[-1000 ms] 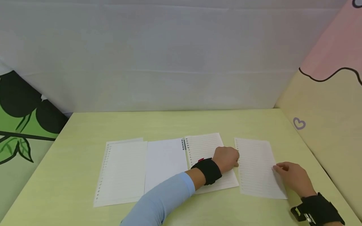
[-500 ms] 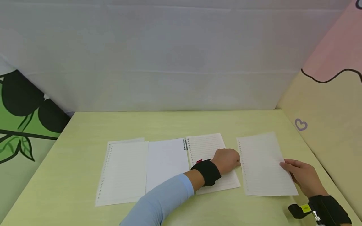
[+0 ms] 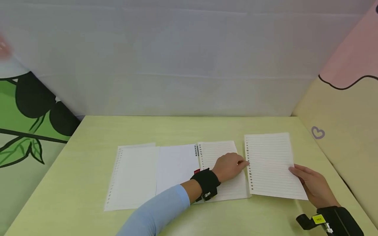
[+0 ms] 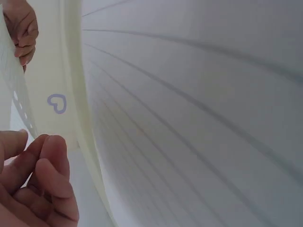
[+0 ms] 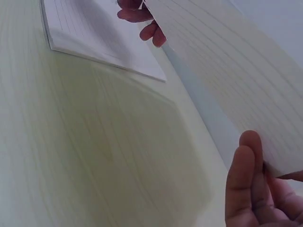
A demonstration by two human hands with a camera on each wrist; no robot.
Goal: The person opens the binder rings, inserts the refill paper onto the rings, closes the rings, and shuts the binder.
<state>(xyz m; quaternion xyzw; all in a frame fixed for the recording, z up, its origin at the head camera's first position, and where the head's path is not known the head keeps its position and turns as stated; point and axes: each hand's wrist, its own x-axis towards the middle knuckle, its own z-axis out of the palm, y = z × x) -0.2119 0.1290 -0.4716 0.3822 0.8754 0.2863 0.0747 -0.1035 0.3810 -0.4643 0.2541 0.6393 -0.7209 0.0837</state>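
A loose lined sheet of paper (image 3: 270, 164) with punched holes down its left edge is raised over the table, casting a shadow in the right wrist view. My left hand (image 3: 228, 166) pinches its holed edge, fingertips bunched together in the left wrist view. At the opposite edge, my right hand (image 3: 314, 182) grips the sheet (image 5: 222, 71) between thumb and fingers. Beneath my left forearm lies an open ring-bound notebook, with a blank left page (image 3: 177, 160) and a lined right page (image 3: 215, 150). The sheet's left edge sits just right of that notebook.
More loose punched sheets (image 3: 133, 177) lie at the left, overlapping the notebook's blank page. The pale yellow-green table (image 3: 189, 129) meets a grey-white backdrop (image 3: 189, 65) behind. A cream side panel (image 3: 348, 131) with a purple heart (image 3: 318, 132) stands at the right.
The loose sheet has risen from the table, tilted up, and shifted slightly left over the last half second. My left hand now pinches its holed edge; earlier it rested beside it.
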